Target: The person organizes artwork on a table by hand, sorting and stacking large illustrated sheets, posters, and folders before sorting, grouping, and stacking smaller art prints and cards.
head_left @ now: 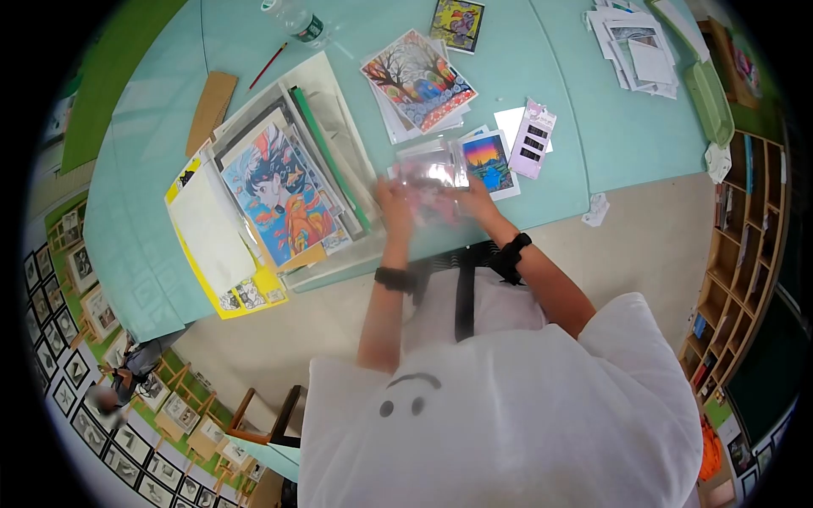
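A shiny clear plastic packet [434, 173] with something pinkish in it lies between my two hands at the table's near edge, blurred by motion. My left hand [395, 206] has its fingers closed at the packet's left side. On the opposite side, my right hand [476, 201] grips the packet's edge. A small sunset picture card [491, 163] lies just beyond my right hand. Close by is a pale purple card with black strips [533, 139]. To the left of my left hand, a colourful illustration [279, 196] rests on a stack of papers and folders.
Farther back are a tree painting [419, 80], a yellow picture [457, 25], a clear bottle [292, 21] and a red pencil [268, 66]. Papers [635, 51] are piled at the far right beside a green case [710, 102]. A yellow-edged sheet [212, 229] overhangs the near left edge.
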`<state>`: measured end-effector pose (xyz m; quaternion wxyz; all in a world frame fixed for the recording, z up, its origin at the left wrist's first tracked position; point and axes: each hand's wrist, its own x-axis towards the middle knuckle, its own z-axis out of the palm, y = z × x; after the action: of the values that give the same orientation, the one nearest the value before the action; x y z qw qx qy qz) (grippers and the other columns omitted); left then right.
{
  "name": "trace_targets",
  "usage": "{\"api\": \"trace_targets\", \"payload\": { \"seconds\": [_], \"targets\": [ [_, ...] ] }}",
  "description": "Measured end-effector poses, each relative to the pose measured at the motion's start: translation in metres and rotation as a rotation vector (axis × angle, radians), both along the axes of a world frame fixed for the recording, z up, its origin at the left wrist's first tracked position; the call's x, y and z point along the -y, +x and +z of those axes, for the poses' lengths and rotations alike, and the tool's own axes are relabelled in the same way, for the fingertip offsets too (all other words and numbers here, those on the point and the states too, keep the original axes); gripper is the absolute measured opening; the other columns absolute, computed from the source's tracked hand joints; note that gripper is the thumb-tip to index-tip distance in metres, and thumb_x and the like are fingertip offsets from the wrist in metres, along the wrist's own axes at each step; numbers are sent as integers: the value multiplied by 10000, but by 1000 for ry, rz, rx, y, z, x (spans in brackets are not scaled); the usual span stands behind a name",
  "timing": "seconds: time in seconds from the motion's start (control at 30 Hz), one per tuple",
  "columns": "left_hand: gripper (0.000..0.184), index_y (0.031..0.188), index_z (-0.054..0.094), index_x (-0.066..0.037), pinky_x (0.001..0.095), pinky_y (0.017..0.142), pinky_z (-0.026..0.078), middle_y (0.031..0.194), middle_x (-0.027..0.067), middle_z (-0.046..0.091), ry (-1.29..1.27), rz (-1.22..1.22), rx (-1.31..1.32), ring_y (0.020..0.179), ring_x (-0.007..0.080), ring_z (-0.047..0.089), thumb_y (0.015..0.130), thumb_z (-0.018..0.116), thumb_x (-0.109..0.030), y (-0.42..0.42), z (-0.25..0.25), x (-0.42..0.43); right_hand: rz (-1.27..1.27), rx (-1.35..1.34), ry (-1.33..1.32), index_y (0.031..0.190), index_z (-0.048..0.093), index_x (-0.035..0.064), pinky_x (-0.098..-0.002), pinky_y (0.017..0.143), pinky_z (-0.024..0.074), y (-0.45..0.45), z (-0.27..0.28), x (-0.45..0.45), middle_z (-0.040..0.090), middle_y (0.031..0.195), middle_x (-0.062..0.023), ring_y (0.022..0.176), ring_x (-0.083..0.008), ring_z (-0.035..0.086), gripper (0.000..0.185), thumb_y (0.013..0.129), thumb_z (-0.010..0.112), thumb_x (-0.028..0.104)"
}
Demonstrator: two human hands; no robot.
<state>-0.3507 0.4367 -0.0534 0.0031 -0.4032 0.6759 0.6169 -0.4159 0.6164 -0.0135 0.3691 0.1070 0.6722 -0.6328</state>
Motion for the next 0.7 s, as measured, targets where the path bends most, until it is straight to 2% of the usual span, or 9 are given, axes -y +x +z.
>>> {"api": "trace_targets", "payload": {
  "seconds": [0.1, 0.13, 0.2, 0.3, 0.33, 0.4, 0.5, 0.63, 0.7],
  "targets": [
    [513, 1351, 350, 33, 394, 865, 453, 1147, 176, 527, -21, 17, 33, 1000, 300, 545, 885, 502, -122, -1, -30, 9, 33, -4, 106, 1292, 429, -54, -301, 819, 487, -4, 12, 11, 618, 1096, -133, 955, -182, 601, 581, 805, 679, 141],
    [511, 1349, 355, 31, 400, 881, 447, 1163, 189, 524, 71, 59, 33, 1026, 312, 539, 881, 502, -113, -3, -28, 9, 45, -37, 173, 1302, 413, -53, -303, 822, 488, -5, 14, 12, 617, 1094, -133, 964, -186, 598, 594, 807, 676, 144],
    [507, 1346, 365, 28, 411, 912, 435, 1195, 216, 516, 255, 141, 33, 1076, 337, 528, 873, 502, -94, -6, -16, 9, 48, 19, 76, 1316, 388, -55, -307, 820, 492, -3, -7, 10, 614, 1101, -137, 970, -197, 597, 633, 803, 684, 167],
    [547, 1361, 328, 39, 439, 998, 377, 1291, 250, 460, -692, -265, 76, 1180, 383, 470, 854, 503, -65, -7, 1, -3, 55, -47, 7, 1297, 391, -66, -320, 797, 501, 7, -26, 10, 631, 1066, -160, 943, -227, 618, 655, 792, 695, 219],
    [568, 1368, 308, 47, 445, 1023, 348, 1320, 258, 431, -649, -323, 41, 1214, 394, 433, 849, 506, -69, -11, 17, -4, 57, -93, -2, 1284, 400, -71, -325, 786, 505, 11, -25, 11, 640, 1047, -171, 928, -239, 629, 658, 787, 699, 239],
    [613, 1382, 268, 63, 456, 1073, 290, 1377, 276, 373, -557, -441, -27, 1283, 418, 359, 838, 512, -77, -19, 40, -4, 203, -104, 234, 1238, 430, -77, -342, 758, 510, 13, -21, 9, 649, 995, -194, 878, -258, 646, 642, 777, 702, 278],
    [740, 1411, 180, 89, 420, 1130, 203, 1447, 293, 247, -674, -601, -19, 1355, 428, 222, 765, 524, -24, -11, 26, -5, 207, -173, 382, 1141, 502, -85, -367, 720, 512, 23, -13, 5, 658, 908, -211, 812, -277, 661, 598, 766, 698, 338],
    [751, 1403, 188, 105, 421, 1139, 188, 1456, 294, 228, -669, -673, -4, 1365, 423, 206, 746, 526, -35, 4, 30, -21, 207, -231, 502, 1022, 592, -86, -386, 690, 513, 46, 7, 0, 667, 842, -203, 763, -275, 666, 576, 742, 701, 405],
    [754, 1398, 189, 114, 425, 1141, 184, 1456, 295, 226, -624, -685, 3, 1368, 427, 198, 745, 527, -48, 14, 48, -36, 329, -22, 451, 1073, 565, -71, -392, 684, 509, 52, 19, -13, 652, 880, -231, 789, -298, 664, 558, 732, 721, 341]
  ]
}}
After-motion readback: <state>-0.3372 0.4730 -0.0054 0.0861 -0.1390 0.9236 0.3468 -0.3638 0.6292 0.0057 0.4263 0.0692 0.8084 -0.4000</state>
